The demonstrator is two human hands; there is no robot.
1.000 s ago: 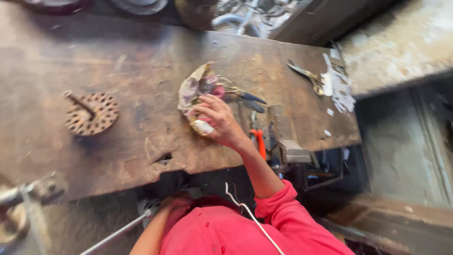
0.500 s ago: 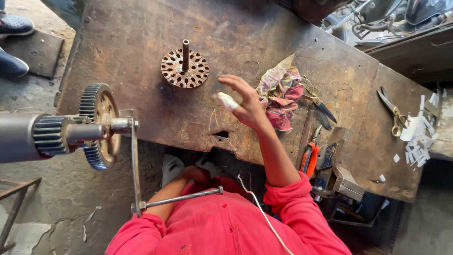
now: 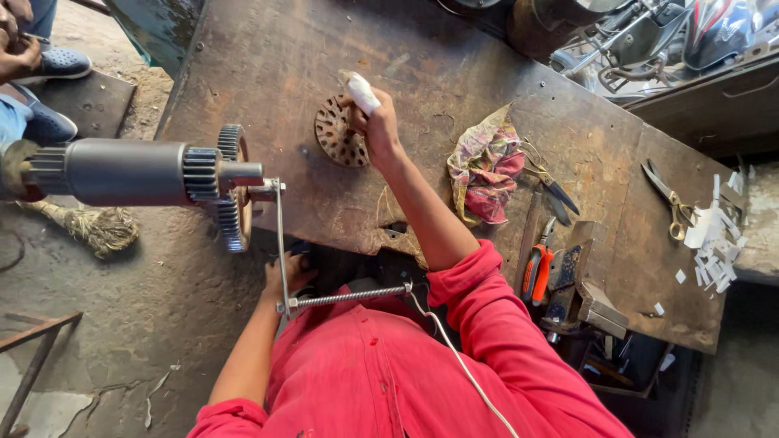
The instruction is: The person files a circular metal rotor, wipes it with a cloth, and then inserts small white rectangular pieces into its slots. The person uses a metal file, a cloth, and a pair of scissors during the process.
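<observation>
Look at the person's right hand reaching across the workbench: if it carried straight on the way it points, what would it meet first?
The right hand points up the bench and already touches the round perforated metal disc. Beyond that, only bare workbench seems to lie ahead, as far as the picture shows; depth is hard to judge.

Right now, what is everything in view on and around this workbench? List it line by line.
perforated metal disc: one, rusty brown, on the workbench under the right hand
workbench: one, dark worn top
patterned rag: one, pink and yellow, mid-bench
scissors: one pair, metal, right end of bench
paper scraps: many, white, far right
pliers: one, orange handles, front edge
geared shaft: one, grey, left of bench
threaded rod: one, metal, beside the left hand
broom: one, straw, on the floor
right hand: bandaged finger, on the disc
left hand: by the rod, below the bench edge
</observation>
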